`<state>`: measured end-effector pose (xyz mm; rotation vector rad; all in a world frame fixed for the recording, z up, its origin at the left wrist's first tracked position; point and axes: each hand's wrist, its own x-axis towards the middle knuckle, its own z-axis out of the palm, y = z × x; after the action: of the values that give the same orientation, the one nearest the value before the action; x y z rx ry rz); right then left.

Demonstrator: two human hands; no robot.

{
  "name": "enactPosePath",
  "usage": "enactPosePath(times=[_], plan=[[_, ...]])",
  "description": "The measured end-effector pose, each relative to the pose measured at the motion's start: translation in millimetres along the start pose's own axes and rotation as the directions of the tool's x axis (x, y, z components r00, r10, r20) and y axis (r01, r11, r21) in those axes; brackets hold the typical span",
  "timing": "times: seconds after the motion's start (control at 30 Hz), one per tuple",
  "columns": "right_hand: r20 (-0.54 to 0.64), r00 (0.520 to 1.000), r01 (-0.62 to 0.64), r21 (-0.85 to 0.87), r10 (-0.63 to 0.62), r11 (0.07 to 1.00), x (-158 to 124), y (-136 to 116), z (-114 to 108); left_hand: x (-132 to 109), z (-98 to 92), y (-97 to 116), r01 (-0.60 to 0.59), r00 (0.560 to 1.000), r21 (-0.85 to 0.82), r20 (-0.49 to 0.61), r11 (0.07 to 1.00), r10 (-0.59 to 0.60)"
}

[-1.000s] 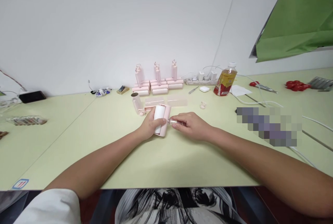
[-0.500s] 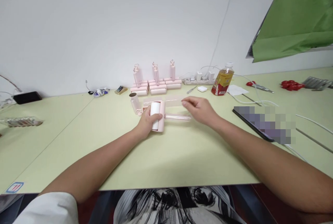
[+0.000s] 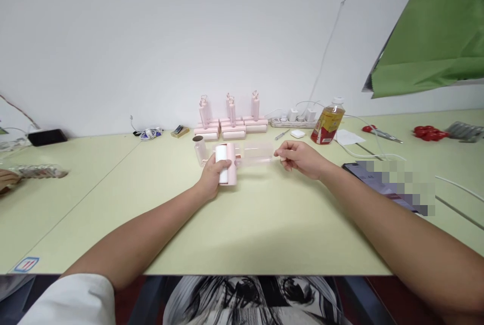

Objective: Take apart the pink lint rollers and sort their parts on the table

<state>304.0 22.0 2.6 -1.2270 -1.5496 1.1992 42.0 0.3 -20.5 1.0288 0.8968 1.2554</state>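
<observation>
My left hand (image 3: 212, 176) is wrapped round a pink lint roller (image 3: 232, 169), its thumb pressed over the front. The white sticky roll (image 3: 222, 170) shows in the roller's open housing. Right of it, a clear plastic piece (image 3: 258, 153) stretches toward my right hand (image 3: 298, 158); I cannot tell whether it is attached to the roller. My right hand's fingers are curled in a pinch close to that piece's right end, and what they hold, if anything, is too small to name. A pink tube with a dark open top (image 3: 198, 149) stands just behind my left hand.
Several pink lint rollers (image 3: 233, 128) stand along the wall. A power strip (image 3: 293, 122), a drink bottle (image 3: 328, 121), red-handled pliers (image 3: 381, 134) and a phone (image 3: 365, 179) are to the right. Another person's hand (image 3: 8, 180) touches a wrapped pack (image 3: 41, 171) at the far left.
My right hand has shifted slightly right, its fingers more curled. The clear rod that stuck out right of the roller no longer shows there. Another person's hand has appeared at the left edge.
</observation>
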Motion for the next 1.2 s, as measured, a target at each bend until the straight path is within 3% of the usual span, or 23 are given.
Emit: enactPosePath(times=[0.07, 0.13, 0.27, 0.37, 0.57, 0.9, 1.07, 1.2], plan=[[0.081, 0.995, 0.033, 0.218, -0.052, 0.976, -10, -11, 13, 1, -0.7, -2, -0.007, 1.000, -0.006, 0.008, 1.000, 0.007], [0.110, 0.990, 0.051, 0.304, -0.089, 0.951, -18, -16, 23, 2, -1.7, -3, -0.014, 1.000, 0.003, 0.009, 1.000, 0.014], [0.102, 0.989, 0.073, 0.310, -0.110, 0.948, -23, -13, 34, 5, -4.9, -7, -0.046, 0.999, 0.053, 0.018, 0.998, 0.045], [0.164, 0.983, 0.034, 0.305, -0.087, 0.952, -23, -10, 36, 5, -6.8, -9, -0.057, 0.997, 0.079, 0.055, 0.995, 0.052], [0.260, 0.962, -0.048, 0.475, -0.088, 0.879, -29, -11, 44, -1, -3.7, -7, -0.060, 0.998, 0.088, 0.018, 0.994, 0.059], [0.074, 0.991, 0.039, 0.624, -0.108, 0.781, -30, -9, 55, -9, 7.4, -9, -0.049, 0.999, 0.035, -0.015, 0.998, 0.050], [0.072, 0.993, 0.019, 0.661, -0.089, 0.751, -32, -12, 58, -6, 4.4, -13, -0.069, 0.998, 0.075, 0.016, 0.995, 0.068], [0.069, 0.996, -0.010, 0.683, -0.050, 0.730, -31, -13, 57, -8, 0.3, -4, -0.073, 0.996, 0.065, 0.063, 0.995, 0.069]])
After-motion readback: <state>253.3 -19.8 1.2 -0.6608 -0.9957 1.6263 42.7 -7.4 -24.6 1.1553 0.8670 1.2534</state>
